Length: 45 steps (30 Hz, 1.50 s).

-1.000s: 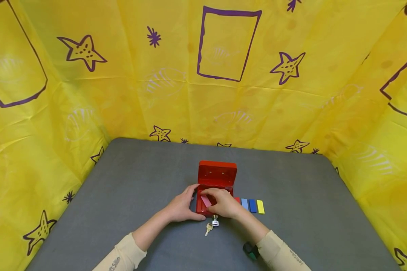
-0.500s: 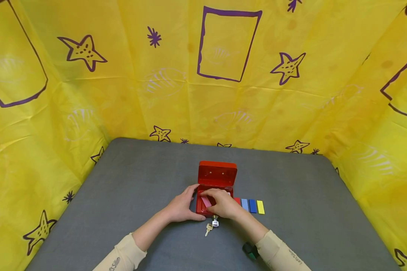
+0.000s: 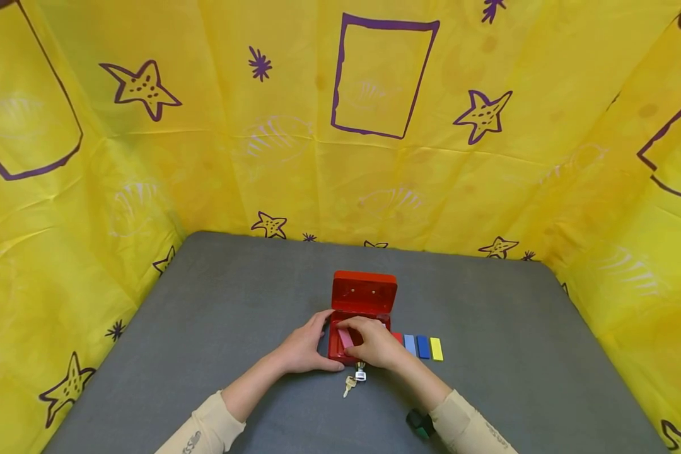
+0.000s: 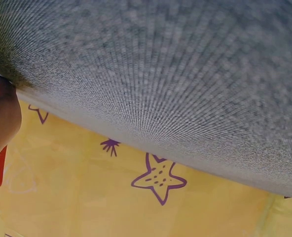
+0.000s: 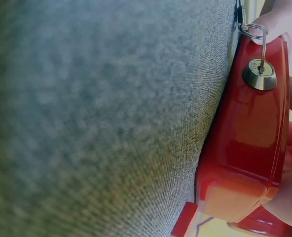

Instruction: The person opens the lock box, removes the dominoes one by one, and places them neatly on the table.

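A small red metal cash box (image 3: 333, 345) stands on the grey table with its lid (image 3: 364, 293) raised. My left hand (image 3: 303, 348) holds its left side, thumb at the front corner and fingers along the side wall. Inside the box my right hand (image 3: 376, 342) pinches a pink block (image 3: 345, 338) at its two ends. The right hand covers much of the box's interior. In the right wrist view a key sits in the round lock (image 5: 260, 74) on the front wall, with a ring through it. The second key (image 3: 349, 383) lies on the table in front.
To the right of the box, a red block (image 3: 398, 337), a light blue block (image 3: 410, 345), a dark blue block (image 3: 422, 347) and a yellow block (image 3: 436, 349) lie in a row. A yellow patterned cloth (image 3: 295, 176) surrounds the table's back and sides.
The pink block has turned slightly between the right hand's fingers, inside the box. The left hand keeps its place on the box.
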Each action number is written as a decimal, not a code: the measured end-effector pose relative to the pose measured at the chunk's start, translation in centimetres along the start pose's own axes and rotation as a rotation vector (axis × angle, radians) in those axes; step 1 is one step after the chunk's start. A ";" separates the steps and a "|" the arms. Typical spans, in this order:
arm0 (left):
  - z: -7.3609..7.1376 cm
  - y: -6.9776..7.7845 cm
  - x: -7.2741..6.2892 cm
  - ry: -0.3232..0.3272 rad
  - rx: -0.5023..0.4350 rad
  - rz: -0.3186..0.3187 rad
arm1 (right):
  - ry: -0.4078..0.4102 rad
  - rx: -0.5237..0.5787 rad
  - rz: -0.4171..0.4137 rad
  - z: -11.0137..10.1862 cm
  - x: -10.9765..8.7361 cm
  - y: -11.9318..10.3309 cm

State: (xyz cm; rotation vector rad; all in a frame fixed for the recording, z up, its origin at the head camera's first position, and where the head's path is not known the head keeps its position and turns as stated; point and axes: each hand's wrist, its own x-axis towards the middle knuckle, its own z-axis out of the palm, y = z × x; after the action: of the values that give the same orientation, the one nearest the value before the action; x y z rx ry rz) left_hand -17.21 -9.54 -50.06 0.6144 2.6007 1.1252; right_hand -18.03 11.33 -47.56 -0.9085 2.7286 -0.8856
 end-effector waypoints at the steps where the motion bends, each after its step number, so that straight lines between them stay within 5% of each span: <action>1: 0.0 0.0 0.0 0.000 0.001 0.001 | 0.000 0.006 0.007 0.0 0.0 0.0; 10: -0.1 0.0 0.0 0.000 0.005 0.000 | 0.040 0.069 0.022 -0.2 -0.5 -0.1; 35: -0.1 0.3 -0.1 -0.017 -0.020 -0.024 | 0.118 0.482 0.169 -0.6 -2.2 0.5; 45: -0.1 0.4 -0.2 -0.013 -0.026 -0.016 | 0.095 0.561 0.183 -2.0 -3.0 -1.4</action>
State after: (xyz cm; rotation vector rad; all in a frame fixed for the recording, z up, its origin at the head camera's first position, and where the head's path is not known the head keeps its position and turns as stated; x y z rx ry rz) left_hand -16.99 -9.46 -49.69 0.5927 2.5710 1.1444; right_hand -15.49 13.17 -45.33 -0.5061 2.3638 -1.5644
